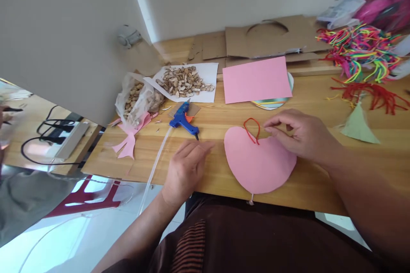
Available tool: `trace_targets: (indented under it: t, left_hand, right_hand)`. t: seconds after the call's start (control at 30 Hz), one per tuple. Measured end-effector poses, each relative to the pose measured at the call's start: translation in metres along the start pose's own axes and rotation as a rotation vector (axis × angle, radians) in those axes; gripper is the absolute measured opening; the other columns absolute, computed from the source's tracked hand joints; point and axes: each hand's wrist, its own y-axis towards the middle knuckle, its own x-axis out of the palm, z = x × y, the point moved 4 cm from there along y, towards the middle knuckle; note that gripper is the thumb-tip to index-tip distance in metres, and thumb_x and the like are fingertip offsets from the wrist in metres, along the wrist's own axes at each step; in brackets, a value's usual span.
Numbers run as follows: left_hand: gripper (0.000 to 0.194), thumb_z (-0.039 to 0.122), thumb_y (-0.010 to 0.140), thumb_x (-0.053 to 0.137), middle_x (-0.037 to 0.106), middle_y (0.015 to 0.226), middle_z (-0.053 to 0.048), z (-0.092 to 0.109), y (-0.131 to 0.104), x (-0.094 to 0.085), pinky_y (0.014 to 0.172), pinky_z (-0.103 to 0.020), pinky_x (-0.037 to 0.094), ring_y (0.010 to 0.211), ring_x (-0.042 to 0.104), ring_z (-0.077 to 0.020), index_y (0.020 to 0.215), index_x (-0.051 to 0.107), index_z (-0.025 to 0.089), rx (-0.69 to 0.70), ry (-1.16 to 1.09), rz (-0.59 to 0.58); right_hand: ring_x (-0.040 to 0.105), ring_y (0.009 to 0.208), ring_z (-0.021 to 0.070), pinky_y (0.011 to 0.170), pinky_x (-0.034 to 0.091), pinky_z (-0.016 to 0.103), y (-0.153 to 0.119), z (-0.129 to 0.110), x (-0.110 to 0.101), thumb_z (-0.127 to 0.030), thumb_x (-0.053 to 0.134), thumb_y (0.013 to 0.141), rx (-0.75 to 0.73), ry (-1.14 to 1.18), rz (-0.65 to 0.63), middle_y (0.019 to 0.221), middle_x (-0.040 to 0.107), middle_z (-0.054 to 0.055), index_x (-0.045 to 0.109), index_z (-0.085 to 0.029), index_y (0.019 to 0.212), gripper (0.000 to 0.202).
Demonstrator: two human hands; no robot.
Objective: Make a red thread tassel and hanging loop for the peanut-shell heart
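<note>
Pink paper heart cutout lies flat at near table edge, overhanging slightly. Right hand pinches thin red cord loop at heart's top w/ fingertips. Left hand rests on wooden table, fingers loose, empty, just short of blue hot-glue gun. Risk: a tug on the loop could slide the heart off the edge; nozzle may be hot. Seeds on white sheet beyond.

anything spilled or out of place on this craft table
Mostly tidy clutter. The pink paper scrap lies near the table's front-left edge, and the glue gun lies on its side beside the left hand.
</note>
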Motion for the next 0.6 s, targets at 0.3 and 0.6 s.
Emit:
trace_targets:
  t: [0.3,0.6]
  left_hand:
    - [0.019,0.013,0.092,0.063,0.082,0.096,-0.002,-0.031,-0.040,-0.045,0.084,-0.029,0.062,0.087,0.078,-0.0169,0.102,0.077,0.021,-0.209,0.125,0.144]
    - [0.028,0.017,0.092,0.064,0.084,0.095,0.000,-0.055,-0.059,-0.077,0.063,-0.029,0.059,0.080,0.079,-0.0207,0.116,0.078,0.024,-0.338,0.356,0.197]
  right_hand:
    - [0.063,0.115,0.0397,0.098,0.051,0.057,-0.050,-0.017,0.003,-0.055,0.069,0.087,0.160,-0.285,-0.053,0.125,0.070,0.015,0.065,-0.023,0.130,0.053]
    - [0.048,0.141,0.0397,0.118,0.041,0.058,-0.084,-0.039,0.015,-0.058,0.073,0.084,0.227,-0.292,-0.171,0.153,0.053,0.019,0.054,-0.013,0.145,0.078]
